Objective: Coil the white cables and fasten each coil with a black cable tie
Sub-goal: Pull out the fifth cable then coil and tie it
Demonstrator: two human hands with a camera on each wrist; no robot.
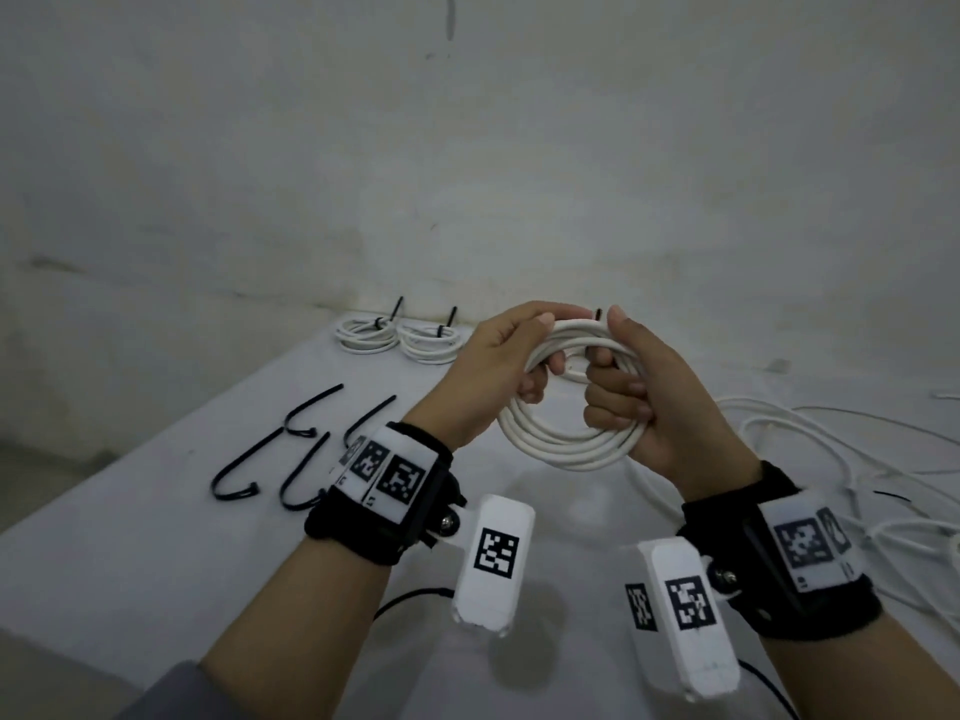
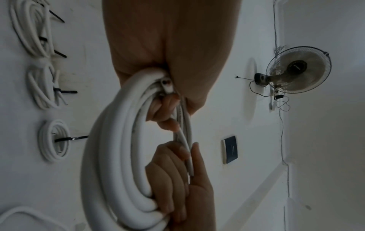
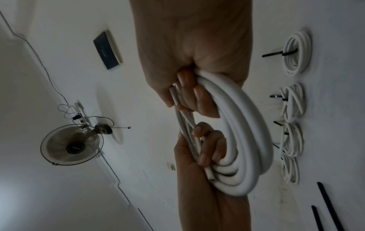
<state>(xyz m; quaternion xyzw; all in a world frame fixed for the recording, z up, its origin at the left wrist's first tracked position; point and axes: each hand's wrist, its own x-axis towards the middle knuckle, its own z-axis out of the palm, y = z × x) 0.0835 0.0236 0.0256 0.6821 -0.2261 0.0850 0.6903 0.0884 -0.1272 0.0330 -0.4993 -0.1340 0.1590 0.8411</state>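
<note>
Grip: left hand (image 1: 498, 366) and right hand (image 1: 649, 392) both clasp white cable coil (image 1: 566, 439) above worktop (image 1: 156, 563).

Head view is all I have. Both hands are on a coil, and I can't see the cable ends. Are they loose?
Observer: The left wrist view shows one cut end poking out of the held coil at the left hand grip. It isn't tucked in.
Operator: Other end?
Observer: The right wrist view shows the second end pinched between the right hand thumb and fingers.
Operator: I count two finished coils. Right?
Observer: No. The right wrist view shows four finished coils in a row. The hands block some of them in your view.
</note>
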